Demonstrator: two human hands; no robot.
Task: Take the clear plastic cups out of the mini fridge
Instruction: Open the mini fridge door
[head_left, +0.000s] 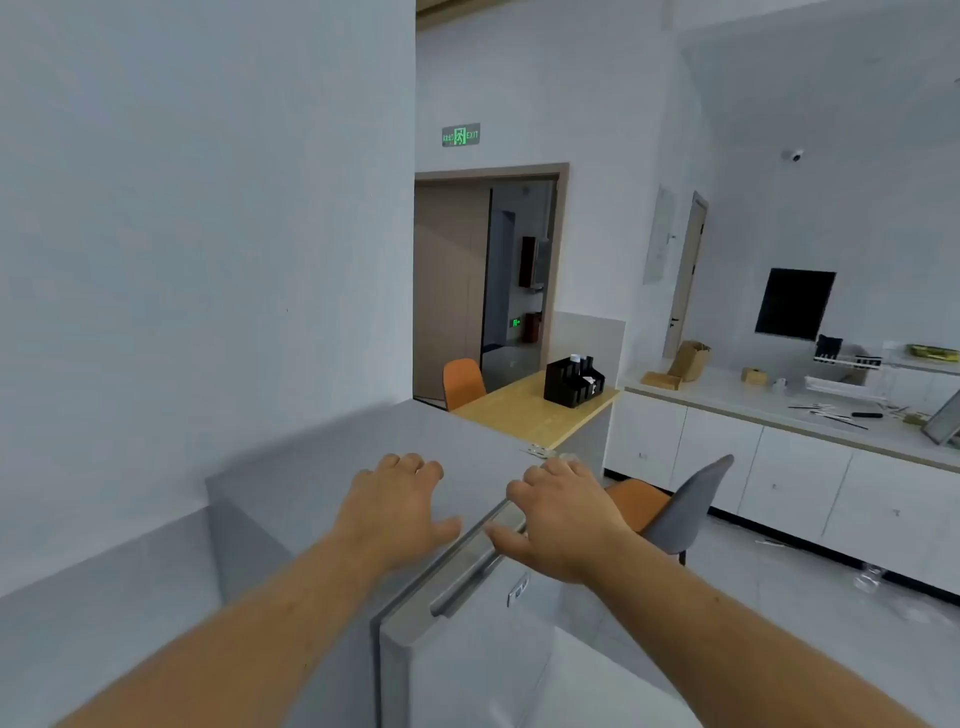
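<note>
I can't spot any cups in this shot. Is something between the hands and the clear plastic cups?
Yes. The mini fridge door looks shut, so whatever is inside is hidden. The right hand rests at the door's top handle; the left hand lies on the fridge top. No cups are visible.

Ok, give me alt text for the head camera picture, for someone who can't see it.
Two bare hands reach over a grey mini fridge: the left hand hovers over its top, the right hand rests on the door's top edge by the metal handle. No cups are visible.
</note>
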